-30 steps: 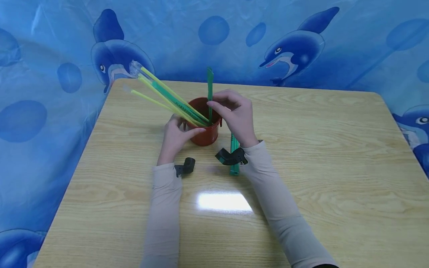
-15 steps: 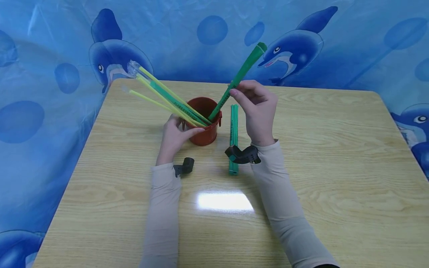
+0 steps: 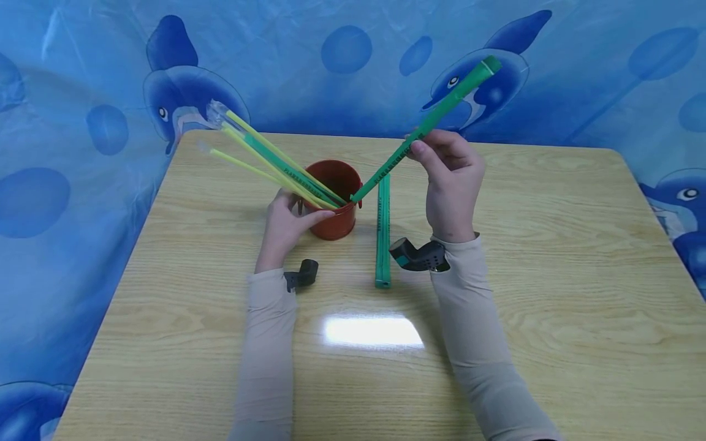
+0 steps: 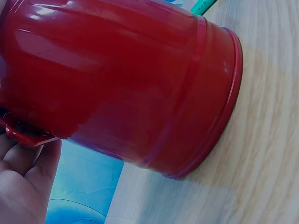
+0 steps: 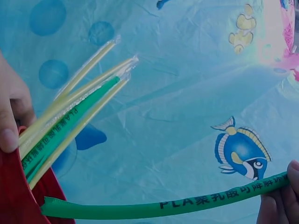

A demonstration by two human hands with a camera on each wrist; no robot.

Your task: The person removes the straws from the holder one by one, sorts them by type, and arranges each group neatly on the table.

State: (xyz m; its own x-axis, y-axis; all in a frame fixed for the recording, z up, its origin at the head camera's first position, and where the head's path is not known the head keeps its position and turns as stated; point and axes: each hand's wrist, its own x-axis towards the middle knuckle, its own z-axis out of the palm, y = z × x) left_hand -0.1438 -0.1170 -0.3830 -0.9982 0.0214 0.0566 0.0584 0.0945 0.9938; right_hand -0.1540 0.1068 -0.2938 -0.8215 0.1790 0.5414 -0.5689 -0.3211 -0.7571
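1 red bucket [image 3: 333, 228] stands on the table [image 3: 551, 245], 3 yellow straws [image 5: 77, 134] and 1 green straw [image 5: 74, 115] slanting from it; apparently 2 loose straws [image 3: 383, 239] lie alongside. Behind is a blue sheet [image 3: 276, 37]; 1 held straw [image 3: 436, 117] crosses their far end. The left hand [image 3: 287, 223] curls round the bucket; the right hand [image 3: 452, 184] pinches the held straw, low end at the rim.

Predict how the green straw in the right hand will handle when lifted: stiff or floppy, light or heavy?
The green straw probably flexes slightly without flopping: the right wrist view shows only a gentle curve along it. It is likely light, being slender and held by the right hand alone.
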